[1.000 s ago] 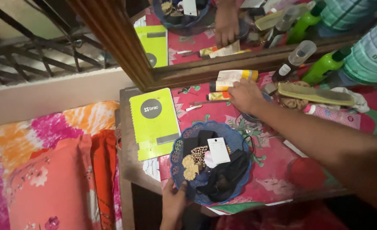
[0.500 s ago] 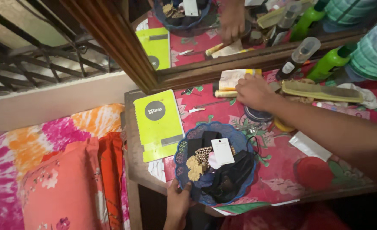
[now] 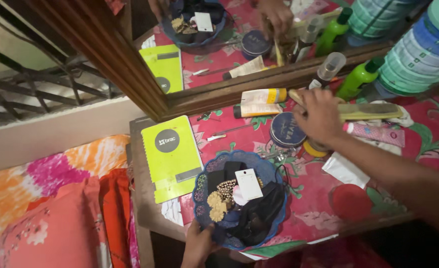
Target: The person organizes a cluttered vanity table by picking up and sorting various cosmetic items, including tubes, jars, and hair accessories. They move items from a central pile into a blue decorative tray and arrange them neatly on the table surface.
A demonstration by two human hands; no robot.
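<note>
Leftmost, a lime-green notebook (image 3: 172, 157) with a dark round label lay on the counter (image 3: 145, 208), its long axis running away from the person. Beside it the left hand (image 3: 198, 244) gripped the near rim of a blue basket (image 3: 203, 178), fingers curled under and thumb on the rim; the basket held gold ornaments, black cloth and a white tag (image 3: 248, 183). Farther back lay a white-and-yellow tube (image 3: 259, 101), crosswise under the mirror, then a round dark-blue tin (image 3: 287, 130). The right hand (image 3: 320, 115) rested just right of the tin, fingers bent down over a brush (image 3: 370, 110) whose long axis ran left to right; whether they pinched it I cannot tell. Behind stood a clear-capped spray bottle (image 3: 327, 69) and a green bottle (image 3: 357, 79).
</note>
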